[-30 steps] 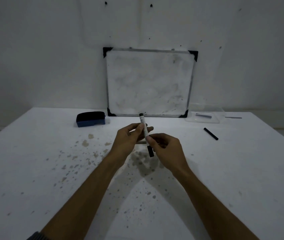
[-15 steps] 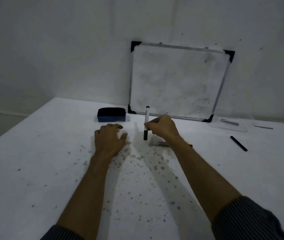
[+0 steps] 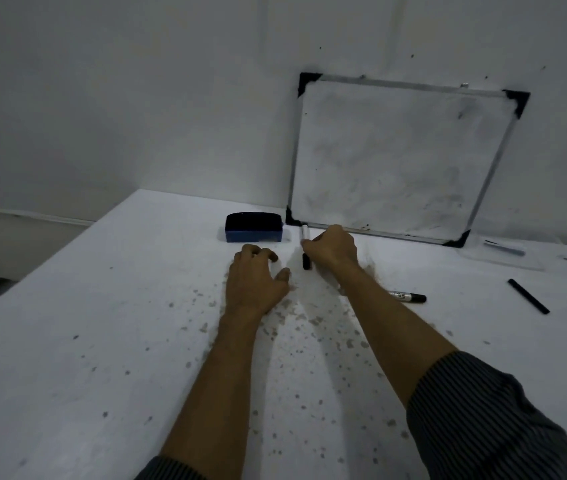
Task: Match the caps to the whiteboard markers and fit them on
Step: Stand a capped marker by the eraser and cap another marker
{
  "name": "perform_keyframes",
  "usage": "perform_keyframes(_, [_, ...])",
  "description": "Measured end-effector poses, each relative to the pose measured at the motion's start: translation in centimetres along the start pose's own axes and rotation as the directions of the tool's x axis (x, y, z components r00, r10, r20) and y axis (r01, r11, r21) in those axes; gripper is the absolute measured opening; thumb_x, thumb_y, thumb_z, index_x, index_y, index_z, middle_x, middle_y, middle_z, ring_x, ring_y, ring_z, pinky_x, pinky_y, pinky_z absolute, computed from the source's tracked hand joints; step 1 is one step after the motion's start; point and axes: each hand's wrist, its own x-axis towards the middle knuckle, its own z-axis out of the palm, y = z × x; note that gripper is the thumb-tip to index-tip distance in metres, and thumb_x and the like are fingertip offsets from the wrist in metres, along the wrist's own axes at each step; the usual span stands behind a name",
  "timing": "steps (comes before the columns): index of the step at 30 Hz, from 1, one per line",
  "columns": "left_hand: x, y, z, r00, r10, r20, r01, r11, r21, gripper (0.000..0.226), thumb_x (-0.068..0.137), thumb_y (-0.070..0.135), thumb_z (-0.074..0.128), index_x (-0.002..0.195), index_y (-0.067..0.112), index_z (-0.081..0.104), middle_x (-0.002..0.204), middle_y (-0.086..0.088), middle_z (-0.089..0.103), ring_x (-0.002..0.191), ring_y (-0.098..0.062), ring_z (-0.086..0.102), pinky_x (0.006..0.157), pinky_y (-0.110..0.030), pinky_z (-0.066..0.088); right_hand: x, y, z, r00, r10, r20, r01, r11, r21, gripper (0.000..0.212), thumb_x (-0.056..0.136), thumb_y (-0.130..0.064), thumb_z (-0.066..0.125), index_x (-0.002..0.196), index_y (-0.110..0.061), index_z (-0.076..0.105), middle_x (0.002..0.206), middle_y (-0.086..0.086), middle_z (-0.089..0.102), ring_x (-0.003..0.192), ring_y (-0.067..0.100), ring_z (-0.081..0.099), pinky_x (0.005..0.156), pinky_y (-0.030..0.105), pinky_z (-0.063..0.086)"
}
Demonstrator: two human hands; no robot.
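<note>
Since a second ago I have taken my left hand (image 3: 256, 282) off the marker (image 3: 305, 249) and laid it palm down on the table (image 3: 102, 323), fingers loosely spread and holding nothing. The marker, then gripped between both hands in the air, now stands near upright in my right hand (image 3: 332, 251) alone, its dark lower end touching or just above the tabletop. I judge that this one is capped and being set down, though the cap joint itself is too small to confirm.

My right hand is closed around the middle of the barrel, with both ends showing. A second marker (image 3: 408, 296) lies flat just beside my right forearm. A slim black piece (image 3: 528, 296) lies well apart to the right; whether it is a cap I cannot tell. The eraser (image 3: 253, 227) sits near the whiteboard (image 3: 396, 161).
</note>
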Motion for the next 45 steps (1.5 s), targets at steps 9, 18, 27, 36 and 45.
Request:
perform_keyframes(9, [-0.7,4.3,0.8,0.978,0.204,-0.044,-0.204,0.979,-0.006,0.023,0.095,0.036,0.066,0.112,0.022,0.072,0.107,0.0,0.071,0.108,-0.023,0.059,0.092,-0.036,0.037,-5.4,5.7,-8.9,0.935,-0.349,0.059,0.354,0.925,-0.137,0.025,0.096,-0.038,0.061,0.108,-0.021,0.074,0.094,-0.006,0.071,0.09,0.015,0.067,0.067,0.02,0.043])
perform_keyframes(18, [-3.5,7.2,4.2,0.914,0.401,0.059,-0.391,0.911,-0.135,0.027,0.097,0.03,0.066,0.123,0.025,0.066,0.116,0.005,0.066,0.106,-0.014,0.058,0.094,-0.032,0.038,-11.0,14.9,-9.2,0.873,-0.48,-0.088,0.413,0.822,-0.393,0.042,0.095,-0.041,0.063,0.132,-0.019,0.067,0.128,0.003,0.065,0.117,0.026,0.055,0.098,0.038,0.037])
perform_keyframes(27, [-4.0,6.7,5.1,0.863,0.473,0.178,-0.465,0.881,-0.089,0.027,0.099,0.028,0.067,0.124,0.02,0.068,0.119,-0.001,0.068,0.108,-0.019,0.059,0.098,-0.04,0.048,-10.8,16.0,-9.3,0.886,-0.438,-0.148,0.4,0.887,-0.233,0.021,0.097,-0.035,0.064,0.113,-0.025,0.073,0.107,0.001,0.068,0.105,0.025,0.057,0.089,0.037,0.037])
perform_keyframes(36, [-4.8,9.2,3.7,0.932,0.251,0.26,-0.032,0.773,-0.633,0.011,0.098,0.034,0.07,0.106,0.039,0.077,0.094,0.012,0.078,0.087,-0.007,0.071,0.07,-0.011,0.057,-11.4,15.3,-11.4,0.972,-0.018,-0.234,0.206,0.544,0.813,0.067,0.082,-0.02,0.086,0.137,-0.024,0.048,0.104,-0.001,0.076,0.094,0.007,0.075,0.075,0.014,0.056])
perform_keyframes(45, [-6.1,10.7,5.8,0.943,0.229,0.243,0.018,0.69,-0.723,0.024,0.097,0.034,0.071,0.119,0.024,0.069,0.096,0.007,0.081,0.086,-0.011,0.078,0.073,-0.019,0.06,-11.3,15.0,-10.4,0.996,0.0,-0.095,0.076,0.604,0.793,0.039,0.096,-0.05,0.062,0.097,-0.014,0.075,0.066,0.0,0.069,0.057,0.005,0.06,0.05,0.015,0.045])
